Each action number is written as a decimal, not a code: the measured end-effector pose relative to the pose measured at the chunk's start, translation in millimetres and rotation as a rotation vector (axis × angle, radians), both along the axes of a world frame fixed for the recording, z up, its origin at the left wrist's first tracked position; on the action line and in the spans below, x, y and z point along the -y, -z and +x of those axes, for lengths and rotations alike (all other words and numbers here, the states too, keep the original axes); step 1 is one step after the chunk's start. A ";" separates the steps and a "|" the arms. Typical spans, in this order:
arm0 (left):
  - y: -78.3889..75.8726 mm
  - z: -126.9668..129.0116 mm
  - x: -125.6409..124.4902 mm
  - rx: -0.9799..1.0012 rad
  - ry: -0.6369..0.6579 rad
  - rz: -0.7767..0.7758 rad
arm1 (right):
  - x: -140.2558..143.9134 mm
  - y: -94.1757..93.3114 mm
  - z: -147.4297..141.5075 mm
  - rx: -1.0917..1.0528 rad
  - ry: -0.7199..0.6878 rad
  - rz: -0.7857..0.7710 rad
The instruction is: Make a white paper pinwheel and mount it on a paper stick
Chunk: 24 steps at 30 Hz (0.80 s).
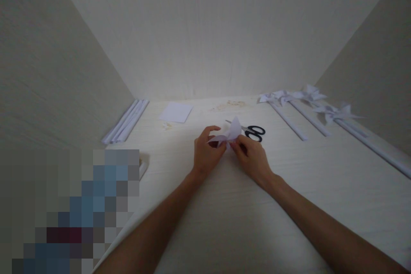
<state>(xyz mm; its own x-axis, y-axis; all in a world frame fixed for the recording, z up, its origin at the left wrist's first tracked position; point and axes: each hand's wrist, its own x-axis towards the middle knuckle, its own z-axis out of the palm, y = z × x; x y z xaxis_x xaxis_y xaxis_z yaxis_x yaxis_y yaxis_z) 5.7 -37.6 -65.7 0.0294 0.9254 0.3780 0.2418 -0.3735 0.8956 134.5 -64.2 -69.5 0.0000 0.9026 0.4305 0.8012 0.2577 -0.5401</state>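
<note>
Paper pinwheel (234, 129) is held by half-curled left hand (207, 153) and pinching right hand (253, 156); black-handled scissors (248, 130) are noted just beyond.

On the table (173, 154), the paper tubes (126, 122) are lying side by side at the far left, near the left wall (80, 94). To the right of them a square paper sheet (176, 112) is resting, and just before it a few tiny pieces (167, 126) are lying. In the middle, the pinwheel paper (235, 129) is staying between the left hand (208, 156) and the right hand (253, 156), while the scissors (250, 131) are lying just behind the right hand. At the right, the paper pinwheels (335, 113) are lying, their heads facing toward the back wall (199, 30)
</note>
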 end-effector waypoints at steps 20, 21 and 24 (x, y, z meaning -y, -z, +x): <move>-5.4 0.6 1.3 0.096 0.015 -0.108 | -6.2 2.9 5.5 -0.375 -0.051 -0.074; -5.1 0.5 1.1 0.097 0.014 -0.109 | -6.4 3.4 5.7 -0.379 -0.056 -0.074; -4.1 0.3 0.9 0.091 0.019 -0.112 | -7.0 4.6 6.3 -0.390 -0.071 -0.084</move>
<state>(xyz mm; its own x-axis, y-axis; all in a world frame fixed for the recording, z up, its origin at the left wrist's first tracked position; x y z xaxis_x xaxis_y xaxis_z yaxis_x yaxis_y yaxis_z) 6.0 -38.5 -61.6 0.0173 0.9614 0.2744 0.1513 -0.2738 0.9498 140.8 -57.2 -74.1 0.0852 0.9381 0.3357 0.5134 0.2474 -0.8217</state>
